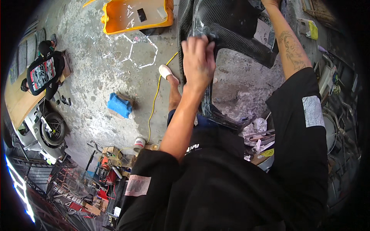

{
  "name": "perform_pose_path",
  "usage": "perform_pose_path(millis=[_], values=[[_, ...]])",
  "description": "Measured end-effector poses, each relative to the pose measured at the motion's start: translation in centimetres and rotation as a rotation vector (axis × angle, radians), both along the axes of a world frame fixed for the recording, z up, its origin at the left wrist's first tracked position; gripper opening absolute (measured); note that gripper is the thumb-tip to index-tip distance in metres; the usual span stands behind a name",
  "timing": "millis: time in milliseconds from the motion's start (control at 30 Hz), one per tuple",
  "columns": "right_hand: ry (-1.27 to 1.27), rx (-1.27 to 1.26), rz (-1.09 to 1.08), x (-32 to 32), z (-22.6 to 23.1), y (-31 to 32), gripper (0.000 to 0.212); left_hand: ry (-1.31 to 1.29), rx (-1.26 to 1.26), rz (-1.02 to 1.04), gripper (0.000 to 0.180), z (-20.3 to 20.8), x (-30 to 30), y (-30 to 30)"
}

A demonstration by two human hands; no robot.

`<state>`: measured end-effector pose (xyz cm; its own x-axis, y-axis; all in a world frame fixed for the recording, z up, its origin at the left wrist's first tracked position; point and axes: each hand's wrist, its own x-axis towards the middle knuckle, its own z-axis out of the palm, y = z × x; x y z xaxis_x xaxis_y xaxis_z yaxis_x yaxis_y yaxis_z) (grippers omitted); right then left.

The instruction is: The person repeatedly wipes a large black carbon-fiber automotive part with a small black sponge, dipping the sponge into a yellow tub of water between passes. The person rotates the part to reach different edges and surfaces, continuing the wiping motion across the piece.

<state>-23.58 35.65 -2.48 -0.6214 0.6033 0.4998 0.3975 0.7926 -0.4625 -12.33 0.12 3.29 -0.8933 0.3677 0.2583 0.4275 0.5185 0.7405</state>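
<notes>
A large black carbon-fibre panel (pixel 235 23) with a woven pattern stands in front of me, its ridge wet and glossy with whitish smears. My left hand (pixel 198 59) is on that ridge, fingers bent and held together, slightly blurred. Something dark shows beside the fingertips, but what lies under them is hidden. At the top edge of the picture, my right hand (pixel 271 3) is mostly cut off near the panel's far right side. Its fingers are out of sight. A narrow dark strip of the panel runs down towards my lap.
A yellow tub (pixel 137 30) holding a dark rectangular item stands far left. A yellow cable (pixel 154 102) crosses the stained floor past a blue cloth (pixel 120 105). Another person (pixel 45 73) crouches at left near a motorcycle wheel (pixel 53 129). Tools crowd the lower left; scrap (pixel 262 134) lies right.
</notes>
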Motion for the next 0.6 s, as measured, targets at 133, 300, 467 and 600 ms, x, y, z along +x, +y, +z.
perform_pose_path(millis=[133, 300, 467, 600], values=[[0.056, 0.075, -0.001, 0.4, -0.5, 1.2, 0.05, -0.076, 0.041, 0.13, 0.022, 0.2, 2.0, -3.3], [0.028, 0.064, 0.004, 0.4, -0.4, 1.3, 0.049, -0.027, -0.022, 0.024, 0.024, 0.5, 1.9, -0.5], [0.081, 0.091, -0.04, 0.0, -0.6, 0.6, 0.05, -0.024, 0.039, -0.007, 0.023, -1.0, 5.1, -2.1], [0.045, 0.131, 0.028, -0.4, 0.0, 0.8, 0.051, 0.041, 0.044, 0.007, 0.023, -0.3, 0.8, 0.9]])
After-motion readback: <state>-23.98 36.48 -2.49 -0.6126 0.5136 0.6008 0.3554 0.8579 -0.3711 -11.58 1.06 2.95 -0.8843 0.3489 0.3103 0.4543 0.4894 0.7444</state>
